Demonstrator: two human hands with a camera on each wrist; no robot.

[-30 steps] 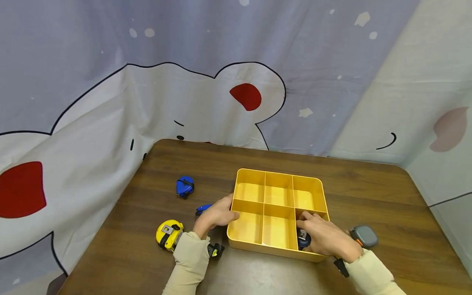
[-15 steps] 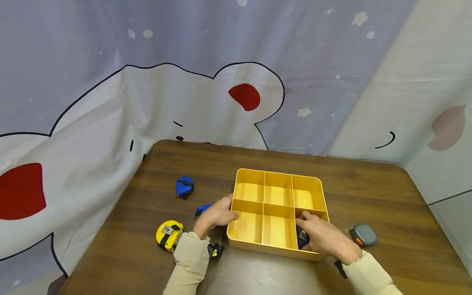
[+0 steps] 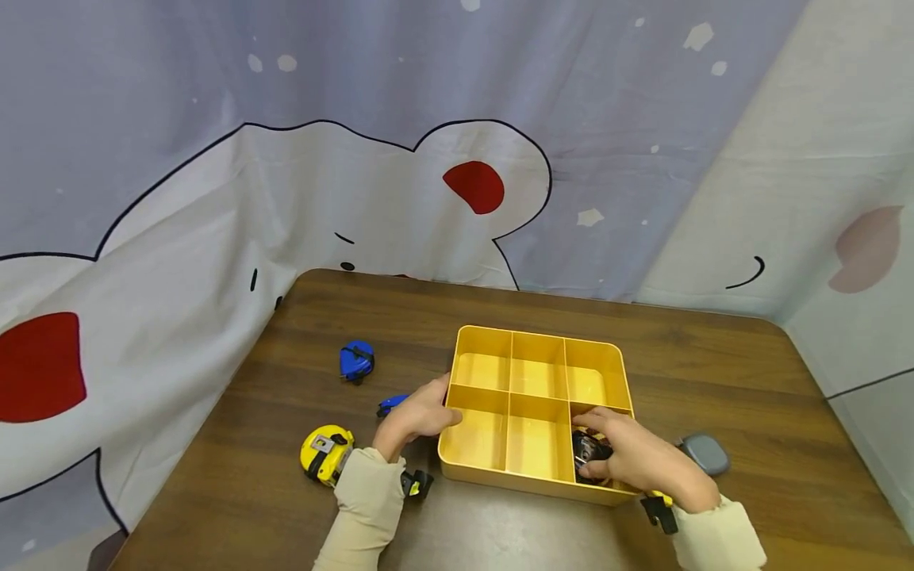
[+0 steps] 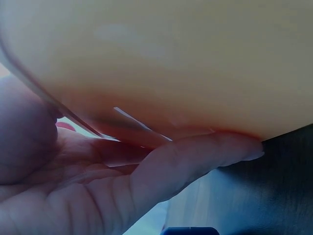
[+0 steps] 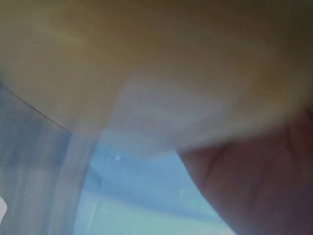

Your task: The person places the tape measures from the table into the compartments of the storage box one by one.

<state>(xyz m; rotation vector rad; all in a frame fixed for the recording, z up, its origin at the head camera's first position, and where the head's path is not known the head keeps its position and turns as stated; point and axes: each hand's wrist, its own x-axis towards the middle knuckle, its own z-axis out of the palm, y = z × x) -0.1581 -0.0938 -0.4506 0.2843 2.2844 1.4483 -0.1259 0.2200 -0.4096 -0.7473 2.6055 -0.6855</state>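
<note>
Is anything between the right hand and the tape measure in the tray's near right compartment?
Nothing visible: the right hand is already on the dark tape measure inside the yellow tray.

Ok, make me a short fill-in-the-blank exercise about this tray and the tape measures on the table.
The yellow tray is divided into ___ compartments.
The right hand places a dark tape measure in the near ___ compartment.
The left hand rests against the tray's ___ wall.
The yellow tape measure lies on the ___, outside the tray.

Missing words: six; right; left; table
</note>
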